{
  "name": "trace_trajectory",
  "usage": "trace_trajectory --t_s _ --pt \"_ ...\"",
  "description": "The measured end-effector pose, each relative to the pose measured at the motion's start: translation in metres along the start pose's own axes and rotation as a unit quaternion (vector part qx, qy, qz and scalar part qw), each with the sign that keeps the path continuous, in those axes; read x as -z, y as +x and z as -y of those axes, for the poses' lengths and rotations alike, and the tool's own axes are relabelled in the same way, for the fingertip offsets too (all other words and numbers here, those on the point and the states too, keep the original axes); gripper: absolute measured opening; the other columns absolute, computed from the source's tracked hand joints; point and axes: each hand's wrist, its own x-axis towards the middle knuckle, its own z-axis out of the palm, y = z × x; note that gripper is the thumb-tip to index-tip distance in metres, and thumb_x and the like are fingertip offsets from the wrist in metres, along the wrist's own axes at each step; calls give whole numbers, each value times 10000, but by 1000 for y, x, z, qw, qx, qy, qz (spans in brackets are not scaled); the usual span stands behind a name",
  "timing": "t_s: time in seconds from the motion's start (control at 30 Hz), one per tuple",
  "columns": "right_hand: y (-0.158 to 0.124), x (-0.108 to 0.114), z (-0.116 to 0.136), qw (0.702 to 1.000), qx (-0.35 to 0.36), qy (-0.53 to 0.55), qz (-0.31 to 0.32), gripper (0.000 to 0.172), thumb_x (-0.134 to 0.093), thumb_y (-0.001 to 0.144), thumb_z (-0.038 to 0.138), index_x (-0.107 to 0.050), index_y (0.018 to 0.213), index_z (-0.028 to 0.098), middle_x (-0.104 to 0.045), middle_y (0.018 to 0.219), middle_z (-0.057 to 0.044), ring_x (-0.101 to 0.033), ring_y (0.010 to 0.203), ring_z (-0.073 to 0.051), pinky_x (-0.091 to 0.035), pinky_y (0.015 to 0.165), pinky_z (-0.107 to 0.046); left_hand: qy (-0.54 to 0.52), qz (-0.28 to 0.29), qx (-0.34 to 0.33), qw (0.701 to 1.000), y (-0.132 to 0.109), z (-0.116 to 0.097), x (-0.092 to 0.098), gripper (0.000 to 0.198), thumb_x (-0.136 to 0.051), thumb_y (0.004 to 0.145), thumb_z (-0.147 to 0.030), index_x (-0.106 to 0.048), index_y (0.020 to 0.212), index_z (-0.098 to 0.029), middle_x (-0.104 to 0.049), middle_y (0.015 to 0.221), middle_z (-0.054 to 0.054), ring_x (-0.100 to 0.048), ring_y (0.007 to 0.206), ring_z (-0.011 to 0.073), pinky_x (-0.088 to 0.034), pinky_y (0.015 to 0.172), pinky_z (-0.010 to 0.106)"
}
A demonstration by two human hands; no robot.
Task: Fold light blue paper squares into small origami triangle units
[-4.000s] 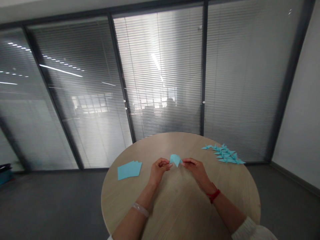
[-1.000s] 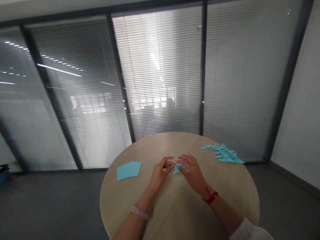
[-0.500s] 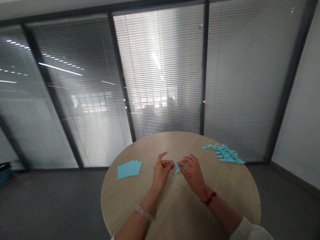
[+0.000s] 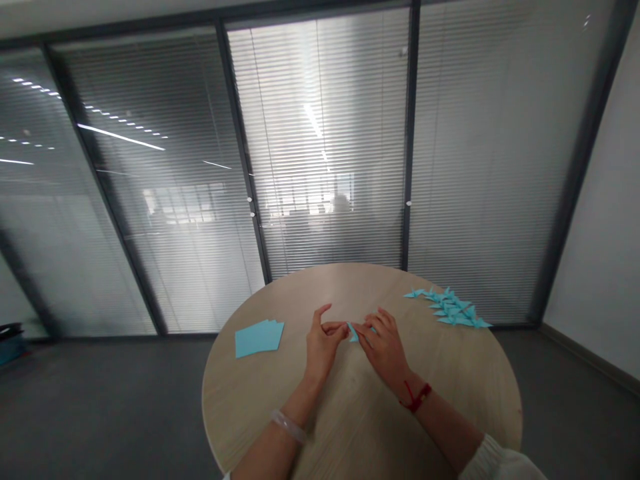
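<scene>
Between my two hands is a small folded piece of light blue paper (image 4: pixel 353 333), partly covered by fingers. My left hand (image 4: pixel 323 343) pinches its left tip between thumb and index finger. From the other side, my right hand (image 4: pixel 384 341) grips the paper with thumb and fingertips. Several folded blue paper cranes (image 4: pixel 453 309) lie in a cluster at the table's far right. To the left of my left hand rests a loose stack of flat blue paper sheets (image 4: pixel 259 338).
The round wooden table (image 4: pixel 345 427) stands before a glass partition with blinds (image 4: pixel 325 147). A white wall (image 4: pixel 595 253) rises at the right. On the grey floor at far left sits a dark and blue object (image 4: pixel 11 343), cut off by the frame.
My right hand has shifted very slightly, and less of the folded paper shows between the hands. Both hands keep their hold; the stack and the cranes stay put.
</scene>
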Motion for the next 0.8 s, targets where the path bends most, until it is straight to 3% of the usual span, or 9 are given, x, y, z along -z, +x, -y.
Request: trace_trajectory --t_s 0.57,0.8 --pt "1 1 1 999 8 -17 28 233 -459 921 209 -631 1071 252 -602 826 -39 -528 915 -197 -311 1011 -468 2 -10 8 1000 1 4 3 584 -724 631 -264 -466 1147 -174 -708 684 23 -669 613 162 -539 627 266" --pt "3 1 6 999 3 -36 39 202 -472 917 260 -620 1053 230 -607 869 -54 -529 926 -209 -291 1016 -478 -4 -13 22 1000 2 5 1 338 -679 638 -225 -608 960 -153 -689 684 22 -664 618 157 -547 610 260"
